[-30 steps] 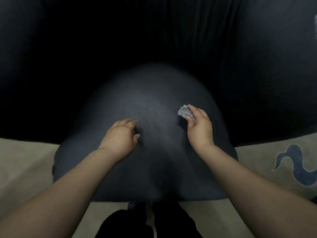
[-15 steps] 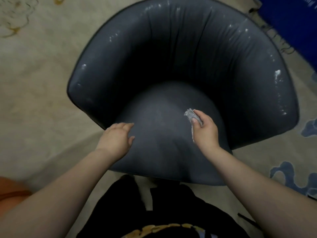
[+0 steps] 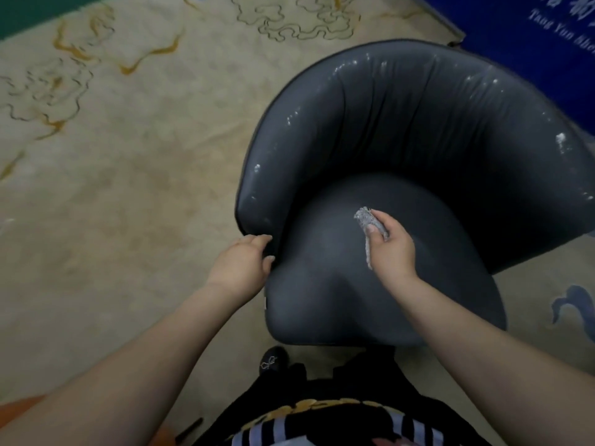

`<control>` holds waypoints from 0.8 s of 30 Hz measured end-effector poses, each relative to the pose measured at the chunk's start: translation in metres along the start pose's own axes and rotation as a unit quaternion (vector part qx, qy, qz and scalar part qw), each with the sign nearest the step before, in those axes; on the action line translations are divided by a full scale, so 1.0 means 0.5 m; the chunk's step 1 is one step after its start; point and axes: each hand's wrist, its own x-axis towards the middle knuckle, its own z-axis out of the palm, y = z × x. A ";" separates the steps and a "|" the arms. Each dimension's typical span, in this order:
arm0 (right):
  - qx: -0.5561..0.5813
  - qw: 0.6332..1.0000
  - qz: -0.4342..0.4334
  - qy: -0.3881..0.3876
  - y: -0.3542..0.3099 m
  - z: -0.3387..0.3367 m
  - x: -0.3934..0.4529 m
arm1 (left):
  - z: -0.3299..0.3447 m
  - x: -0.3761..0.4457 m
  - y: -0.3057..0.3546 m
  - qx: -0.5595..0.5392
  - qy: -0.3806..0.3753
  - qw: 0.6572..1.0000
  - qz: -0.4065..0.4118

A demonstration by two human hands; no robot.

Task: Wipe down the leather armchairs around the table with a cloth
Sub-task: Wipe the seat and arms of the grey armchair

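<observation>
Item one, the armchair (image 3: 418, 130): dark grey leather, tub-shaped, curved back and arms wrapping a rounded seat cushion (image 3: 338, 284), with pale specks along the upper rim. Item two, our left hand (image 3: 240, 268): it sits at the near end of the chair's left arm, where that arm meets the cushion; its fingers (image 3: 257, 241) are curled around the edge of the arm, thumb tip against the leather just below them, so we list it as gripping the armchair. Item three, our right hand (image 3: 391, 249): it is over the middle of the cushion, fingers bent in and pinching the cloth between thumb and forefinger. Item four, the cloth (image 3: 363, 217): small, grey-white, bunched; most of it sticks out beyond the fingertips toward the chair back, and a thin strip hangs down along the thumb side of the palm. We cannot tell whether the cloth touches the cushion or is held just above it. Item five, the carpet (image 3: 128, 188): beige, with gold and dark scroll patterns to the far side of the left fingers and a blue motif (image 3: 570, 304) on the outer side of the right forearm. Item six, a blue panel (image 3: 531, 43) with white lettering, beyond the chair back past the right fingers. Item seven, our own dark clothing with stripes (image 3: 322, 426) and one dark shoe (image 3: 273, 358), nearest us, between the two forearms.
</observation>
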 end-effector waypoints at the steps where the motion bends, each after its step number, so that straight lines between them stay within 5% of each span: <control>1: 0.000 1.000 -0.001 -0.001 -0.006 0.013 -0.011 | -0.011 0.000 -0.014 0.001 -0.001 1.000 0.003; 15: 0.005 1.000 -0.013 -0.014 -0.049 0.090 -0.032 | -0.094 0.060 -0.076 -0.035 0.026 0.999 0.003; 24: 0.022 0.996 0.041 0.081 -0.086 0.241 -0.002 | -0.155 0.240 -0.145 -0.040 0.010 0.993 0.106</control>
